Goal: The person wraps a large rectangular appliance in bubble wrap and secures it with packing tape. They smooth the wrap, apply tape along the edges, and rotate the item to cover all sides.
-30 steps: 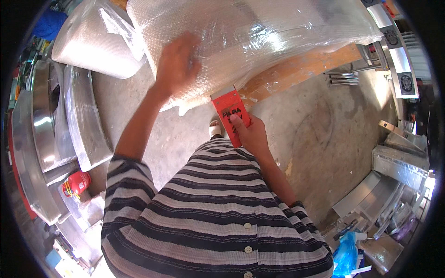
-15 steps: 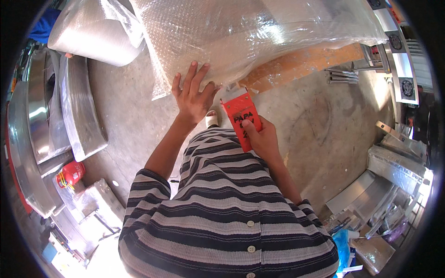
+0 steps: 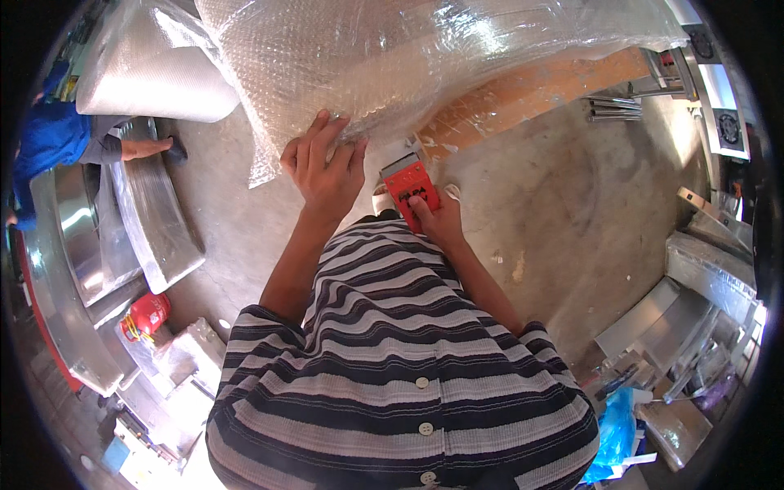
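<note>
**A:** Head view, entry one. Where are your hands?

**B:** My left hand lies spread, fingers apart and flat, on the lower edge of the bubble-wrapped bundle that fills the upper centre of the frame. It presses and grips nothing. My right hand is closed round one red tape dispenser, just right of centre, its nose touching the wrap's edge.

**A:** How will the wrap handle?

**B:** My judgement: soft, light, slippery film that creases and slides. Best pinned with a flat palm close to the seam, not pinched. The dispenser is stiff and takes a full-fist hold at the handle.

**A:** Counts?

**B:** One wrapped bundle, one dispenser. One roll of bubble wrap at upper left. One red extinguisher at lower left. Wooden plank showing beneath the bundle, right of centre; one visible. Metal trays stacked at left, number unclear.

**A:** Anyone else?

**B:** One person in a blue sleeve, far left edge, apart from me.
</note>
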Available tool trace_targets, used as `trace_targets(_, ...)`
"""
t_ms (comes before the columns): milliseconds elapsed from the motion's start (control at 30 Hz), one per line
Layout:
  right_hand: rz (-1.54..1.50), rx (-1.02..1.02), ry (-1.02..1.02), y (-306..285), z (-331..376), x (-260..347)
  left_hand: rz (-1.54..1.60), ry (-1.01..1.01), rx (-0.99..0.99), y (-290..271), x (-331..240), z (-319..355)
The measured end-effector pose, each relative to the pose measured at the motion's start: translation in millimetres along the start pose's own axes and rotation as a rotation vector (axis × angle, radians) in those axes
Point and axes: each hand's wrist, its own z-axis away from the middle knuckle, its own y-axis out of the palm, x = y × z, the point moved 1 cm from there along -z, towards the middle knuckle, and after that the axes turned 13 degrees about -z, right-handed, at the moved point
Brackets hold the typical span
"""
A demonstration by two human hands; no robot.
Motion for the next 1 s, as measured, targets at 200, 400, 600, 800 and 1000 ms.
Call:
trace_targets(200, 0.019, 0.032, -0.077, 20, -49, -25, 0.006, 0.010, 0.126, -16, 5, -2)
trace_targets(400, -0.449, 0.236, 0.061, 41, -83, -74, 0.612, 0.136, 0.431, -2, -8, 26)
trace_targets(600, 0.021, 0.175, -0.096, 30, -63, -48, 0.487, 0.313, 0.243, 75, -31, 74)
trace_targets(800, 0.403, 0.164, -0.185, -3, -76, -41, 0.999, -0.296, 0.986, 67, -21, 52)
trace_targets(1000, 0.866, 0.287, 0.199, 7, -78, 68, 1.029, -0.752, 1.081, 84, -4, 85)
